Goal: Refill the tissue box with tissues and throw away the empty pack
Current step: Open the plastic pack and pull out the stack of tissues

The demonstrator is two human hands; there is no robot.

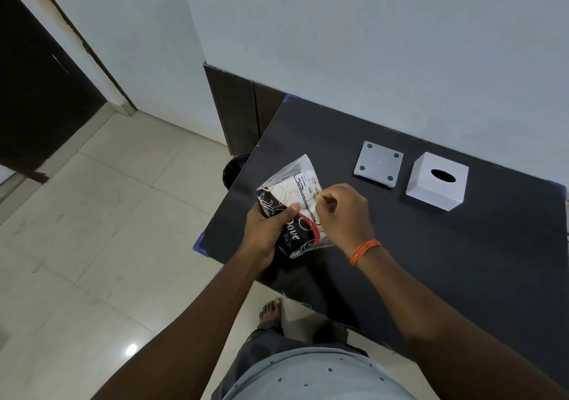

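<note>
A plastic tissue pack (291, 188), clear with black, red and white print, is held over the near left part of the black table (431, 245). My left hand (266, 230) grips its lower left side, thumb on top. My right hand (343, 211) pinches the pack's right edge with closed fingers. The white cube tissue box (437, 181), oval slot facing up, stands on the table to the right of my hands. Its grey square base plate (378, 164), with round feet at the corners, lies flat just left of the box.
A black bin (234, 168) stands on the floor by the table's left edge, partly hidden by it. Pale floor tiles (107, 214) spread to the left. A white wall runs behind the table. My bare foot (272, 310) is under the table's near edge.
</note>
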